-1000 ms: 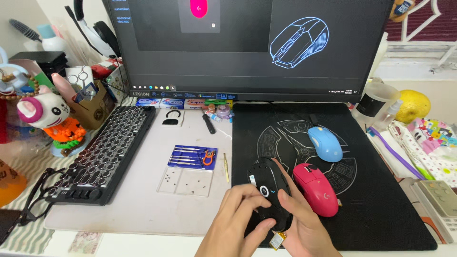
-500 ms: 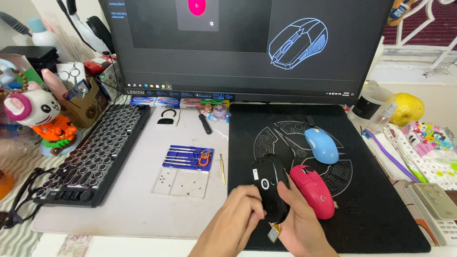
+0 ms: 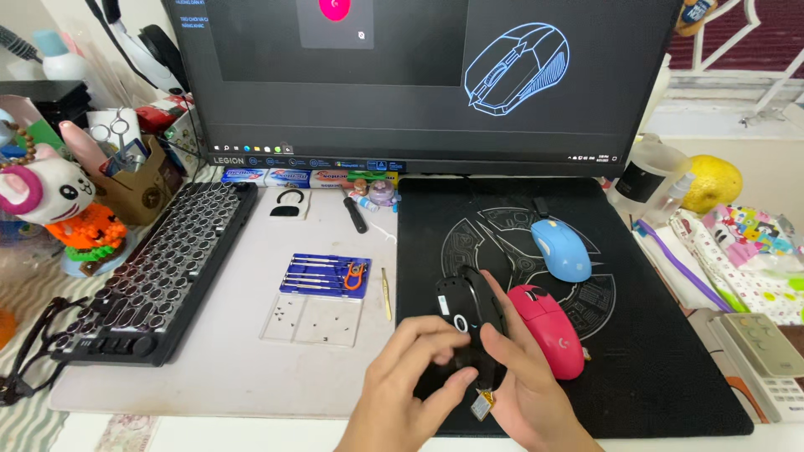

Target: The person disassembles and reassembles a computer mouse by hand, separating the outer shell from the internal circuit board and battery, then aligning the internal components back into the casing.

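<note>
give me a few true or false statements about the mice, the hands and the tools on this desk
1. Both hands hold the black mouse over the black mouse pad. True: the left hand and the right hand both grip it.
2. The pink mouse lies left of the black mouse. False: it lies to its right, on the pad.
3. The blue mouse is untouched, farther from the hands than the pink one. True.
4. The blue screwdriver set lies on the mouse pad. False: it lies on the desk between the keyboard and the pad.
5. The monitor shows a line drawing of a keyboard. False: it shows a blue outline of a mouse.
</note>
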